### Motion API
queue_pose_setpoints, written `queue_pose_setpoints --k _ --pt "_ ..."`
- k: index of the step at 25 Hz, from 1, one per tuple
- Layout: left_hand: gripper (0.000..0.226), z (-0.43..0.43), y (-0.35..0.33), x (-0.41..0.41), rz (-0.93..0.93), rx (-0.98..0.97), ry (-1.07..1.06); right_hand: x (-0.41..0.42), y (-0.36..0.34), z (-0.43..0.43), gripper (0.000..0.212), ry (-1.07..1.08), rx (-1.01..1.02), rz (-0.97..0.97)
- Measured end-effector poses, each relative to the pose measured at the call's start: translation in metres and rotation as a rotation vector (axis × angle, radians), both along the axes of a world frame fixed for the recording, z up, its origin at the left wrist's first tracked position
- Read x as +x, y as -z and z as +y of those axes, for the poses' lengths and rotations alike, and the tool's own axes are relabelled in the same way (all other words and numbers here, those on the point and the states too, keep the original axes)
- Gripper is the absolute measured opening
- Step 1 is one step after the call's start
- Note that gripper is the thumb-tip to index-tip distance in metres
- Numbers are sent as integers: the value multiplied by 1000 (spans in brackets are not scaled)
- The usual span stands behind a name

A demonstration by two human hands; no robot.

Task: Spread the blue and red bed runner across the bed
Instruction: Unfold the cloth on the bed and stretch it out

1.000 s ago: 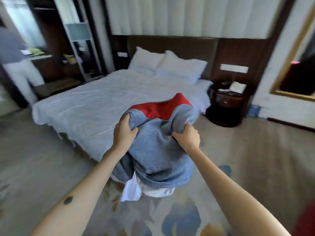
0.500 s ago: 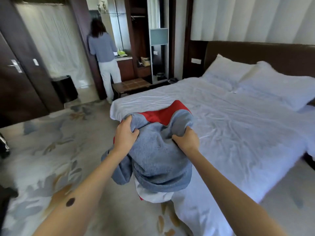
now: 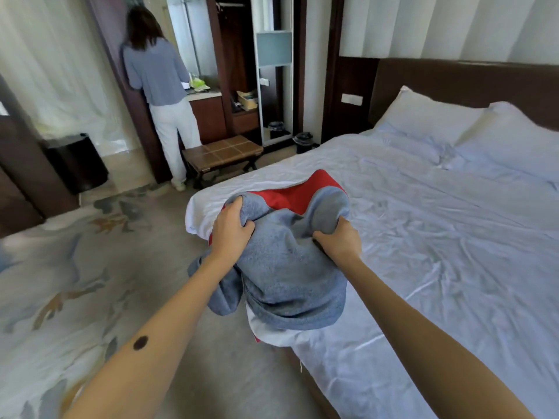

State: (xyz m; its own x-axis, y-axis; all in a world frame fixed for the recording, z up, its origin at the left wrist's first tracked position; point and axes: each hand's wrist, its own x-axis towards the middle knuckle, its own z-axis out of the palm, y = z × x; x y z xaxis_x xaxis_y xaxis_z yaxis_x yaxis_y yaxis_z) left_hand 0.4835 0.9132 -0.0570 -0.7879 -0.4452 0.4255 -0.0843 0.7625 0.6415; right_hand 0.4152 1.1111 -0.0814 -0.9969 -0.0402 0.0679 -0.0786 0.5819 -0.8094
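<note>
1. Up front, both bare hands clutch a bunched blue and red bed runner point(image 3: 290, 276), lifted off the mattress at the foot corner of the bed point(image 3: 453, 252).
2. Gripping the runner's upper left fold, the left hand point(image 3: 231, 229) has its fingers curled over the blue cloth and its thumb pressed into the front.
3. Just across from it, the right hand point(image 3: 340, 241) squeezes a wad of the same blue cloth, with the knuckles facing the camera.
4. Between and beyond the two hands, the runner's red side shows as a band along the top of the bundle.
5. Below the hands, the blue cloth sags in a heavy fold, and a white lining peeks out under its lower edge.
6. Beyond and to the right of the right hand, the bed's white sheet lies wrinkled, and two white pillows point(image 3: 453, 122) rest against a dark headboard point(image 3: 453, 77).
7. Beyond the left hand, a brown luggage bench point(image 3: 222, 152) stands on the floor near the foot of the bed.
8. Further off past the left hand, another person point(image 3: 160, 95) in a blue top and white trousers stands with their back turned, facing a counter.
9. Under the left forearm, a patterned carpet point(image 3: 60, 282) covers the floor.
</note>
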Motion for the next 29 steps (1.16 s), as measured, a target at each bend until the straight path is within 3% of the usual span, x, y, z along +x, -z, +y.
queue_pose_setpoints --k 3,7,16,24,29 --pt "50 -38 -5 -84 -27 -23 72 -72 1 -33 64 64 -13 -25" --pt "48 -57 7 -200 -54 -86 159 -170 19 -48 33 152 2 -38" --pt "52 -15 105 -434 -246 -190 373 -350 111 -7 30 343 9 -229" --pt "32 63 266 -503 -550 -188 720 -369 253 54 33 635 94 -518" --pt "21 98 348 -483 -528 -314 907 -355 332 76 21 798 165 -604"
